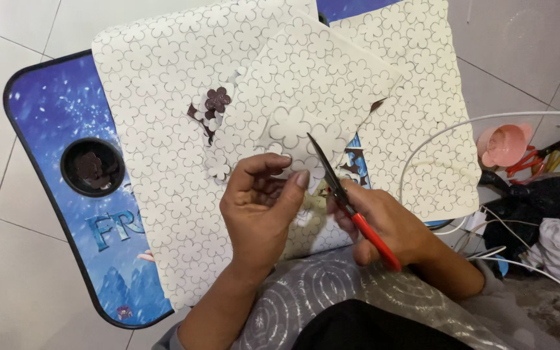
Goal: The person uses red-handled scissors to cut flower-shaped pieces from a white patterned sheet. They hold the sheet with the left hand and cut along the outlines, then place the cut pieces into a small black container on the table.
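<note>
Clearly, the left hand (260, 201) pinches a white flower-outlined sheet (306, 84) while the right hand's (384, 223) grip clasps red-handled scissors (348, 198).

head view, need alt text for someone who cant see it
Seen from above, a person's right hand works red-handled scissors into a white flower-patterned sheet piece pinched by the left hand. Larger white sheets of printed flowers cover a small blue lap table on a tiled floor.
</note>
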A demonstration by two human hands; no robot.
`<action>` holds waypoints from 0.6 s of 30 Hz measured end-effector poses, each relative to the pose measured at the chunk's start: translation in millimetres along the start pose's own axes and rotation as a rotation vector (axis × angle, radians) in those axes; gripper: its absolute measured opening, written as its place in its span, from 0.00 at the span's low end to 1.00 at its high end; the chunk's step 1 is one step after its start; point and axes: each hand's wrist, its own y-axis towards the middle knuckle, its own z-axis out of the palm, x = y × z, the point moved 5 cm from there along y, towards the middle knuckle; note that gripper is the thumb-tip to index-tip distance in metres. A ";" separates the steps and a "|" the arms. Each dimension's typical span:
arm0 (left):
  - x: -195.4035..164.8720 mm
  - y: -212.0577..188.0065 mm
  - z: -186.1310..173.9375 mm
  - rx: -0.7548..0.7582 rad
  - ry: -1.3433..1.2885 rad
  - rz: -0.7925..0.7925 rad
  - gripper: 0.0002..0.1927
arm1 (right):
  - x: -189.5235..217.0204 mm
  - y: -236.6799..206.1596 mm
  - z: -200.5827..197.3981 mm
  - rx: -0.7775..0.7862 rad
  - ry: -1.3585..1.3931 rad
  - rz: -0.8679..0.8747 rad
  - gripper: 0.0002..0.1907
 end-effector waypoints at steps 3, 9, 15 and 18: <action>-0.4 -2.6 2.9 0.032 0.006 -0.009 0.12 | 4.3 -1.2 -2.3 0.011 0.009 -0.057 0.64; -1.2 -3.4 4.5 0.052 0.021 0.006 0.12 | 3.3 -0.4 -3.2 0.023 0.015 -0.095 0.66; -1.9 -2.8 2.7 0.057 0.013 -0.024 0.13 | -0.2 -1.2 -2.2 0.029 0.020 -0.058 0.65; -3.9 -1.5 1.2 0.064 0.026 -0.014 0.13 | -0.4 -0.7 -2.8 0.035 -0.017 -0.051 0.62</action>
